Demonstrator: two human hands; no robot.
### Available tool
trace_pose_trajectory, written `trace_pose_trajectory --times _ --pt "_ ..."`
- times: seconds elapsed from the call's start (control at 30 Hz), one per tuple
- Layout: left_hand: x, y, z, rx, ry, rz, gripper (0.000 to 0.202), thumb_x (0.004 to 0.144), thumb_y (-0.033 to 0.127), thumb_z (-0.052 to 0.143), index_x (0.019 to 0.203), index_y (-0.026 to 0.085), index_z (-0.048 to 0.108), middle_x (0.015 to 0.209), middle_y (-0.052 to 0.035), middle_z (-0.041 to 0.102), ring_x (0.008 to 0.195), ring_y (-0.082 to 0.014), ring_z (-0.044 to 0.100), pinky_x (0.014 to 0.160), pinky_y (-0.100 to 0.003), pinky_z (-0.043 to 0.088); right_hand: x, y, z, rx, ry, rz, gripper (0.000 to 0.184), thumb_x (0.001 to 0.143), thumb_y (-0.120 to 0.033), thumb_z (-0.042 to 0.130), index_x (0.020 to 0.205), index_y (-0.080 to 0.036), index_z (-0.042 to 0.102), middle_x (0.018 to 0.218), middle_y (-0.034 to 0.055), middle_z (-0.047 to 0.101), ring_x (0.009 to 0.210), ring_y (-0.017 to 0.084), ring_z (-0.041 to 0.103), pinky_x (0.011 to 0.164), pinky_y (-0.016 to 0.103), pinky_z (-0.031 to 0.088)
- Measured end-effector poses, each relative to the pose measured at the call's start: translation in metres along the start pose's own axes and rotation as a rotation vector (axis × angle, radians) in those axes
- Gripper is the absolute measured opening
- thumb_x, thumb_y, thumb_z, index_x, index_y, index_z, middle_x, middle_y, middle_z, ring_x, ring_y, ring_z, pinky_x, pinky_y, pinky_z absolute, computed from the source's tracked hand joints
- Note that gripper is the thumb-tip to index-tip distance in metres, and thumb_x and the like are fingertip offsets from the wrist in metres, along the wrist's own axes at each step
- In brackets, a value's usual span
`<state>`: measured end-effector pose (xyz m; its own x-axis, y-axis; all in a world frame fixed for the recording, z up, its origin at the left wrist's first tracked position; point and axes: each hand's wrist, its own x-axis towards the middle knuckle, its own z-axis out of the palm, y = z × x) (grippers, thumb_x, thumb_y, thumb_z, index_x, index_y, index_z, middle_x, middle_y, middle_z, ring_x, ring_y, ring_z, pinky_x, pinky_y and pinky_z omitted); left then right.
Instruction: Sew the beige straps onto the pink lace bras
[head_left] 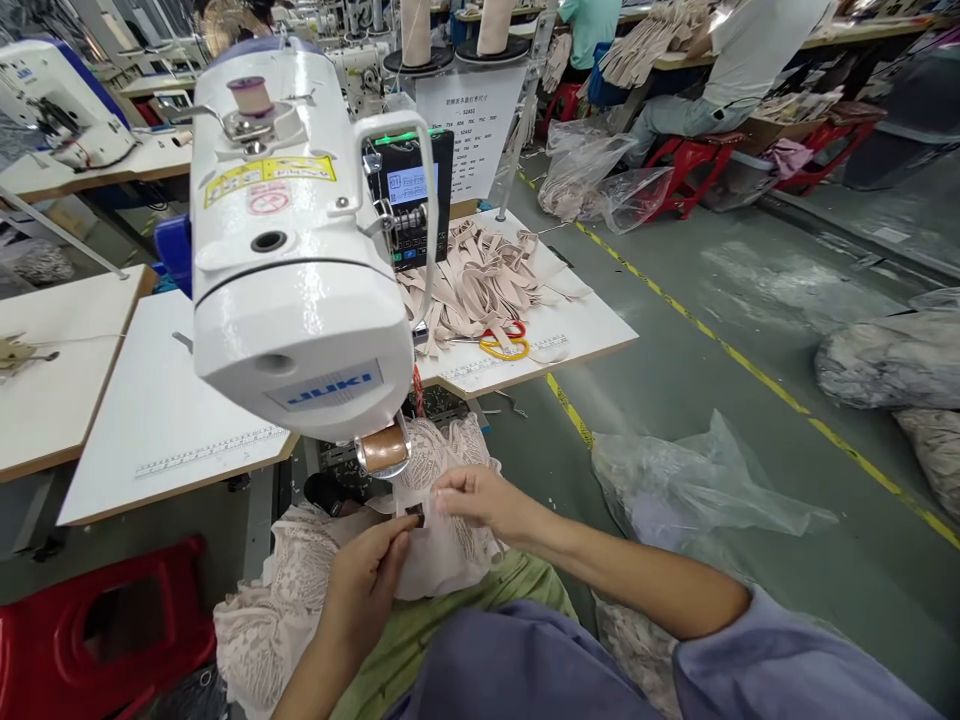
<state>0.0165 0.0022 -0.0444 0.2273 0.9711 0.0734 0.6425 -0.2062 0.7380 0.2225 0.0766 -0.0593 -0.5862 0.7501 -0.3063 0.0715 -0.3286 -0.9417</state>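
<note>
A pale pink lace bra [439, 560] lies over my lap, just below the head of the sewing machine [307, 330]. My left hand [367, 575] pinches its fabric between thumb and fingers, next to a small dark piece [415, 514] on the cloth. On the other side of that piece, my right hand [484, 503] is closed with fingers curled at the lace; its fingertips are partly hidden. More lace cups [289, 575] hang down at the left of my lap. A copper-coloured bobbin [384, 450] shows at the machine's lower end, above the bra.
Beige straps [487, 280] are heaped on the white table [585, 335], with yellow-and-red-handled scissors [506, 345] near its edge. A red stool [105, 620] stands at lower left. Plastic bags [690, 480] lie on the floor at right. Other people sit farther back.
</note>
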Motion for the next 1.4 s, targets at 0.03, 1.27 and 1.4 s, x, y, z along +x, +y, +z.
trace_pose_trajectory --times 0.03,1.27,1.4 --pt "0.0 0.0 -0.003 -0.037 -0.009 -0.02 0.021 0.099 0.026 0.045 0.109 0.023 0.063 0.099 -0.0045 0.075 0.093 -0.0159 0.071 0.077 -0.023 0.053 0.001 0.001 -0.002 0.01 0.017 0.002 0.025 0.082 -0.042 0.067 0.082 -0.017 0.07 0.056 -0.0061 0.046 0.048 0.008 0.033 0.047 0.021 0.027" --pt "0.004 0.012 0.005 -0.673 0.063 -0.362 0.011 0.093 0.031 0.051 0.087 0.021 0.053 0.095 -0.0033 0.061 0.087 -0.0169 0.059 0.077 -0.028 0.049 -0.012 0.002 0.038 -0.304 -0.014 -0.558 0.014 0.092 -0.022 0.056 0.086 -0.018 0.068 0.082 0.0037 0.067 0.079 0.015 0.062 0.072 0.024 0.048" --pt "-0.005 0.008 0.011 -0.588 0.114 -0.381 0.017 0.091 0.037 0.06 0.093 0.021 0.066 0.094 -0.0042 0.068 0.092 -0.0184 0.065 0.083 -0.028 0.05 -0.017 -0.006 0.038 -0.382 -0.006 -0.525 0.015 0.092 -0.02 0.056 0.088 -0.019 0.071 0.08 0.0027 0.068 0.077 0.014 0.062 0.072 0.023 0.047"
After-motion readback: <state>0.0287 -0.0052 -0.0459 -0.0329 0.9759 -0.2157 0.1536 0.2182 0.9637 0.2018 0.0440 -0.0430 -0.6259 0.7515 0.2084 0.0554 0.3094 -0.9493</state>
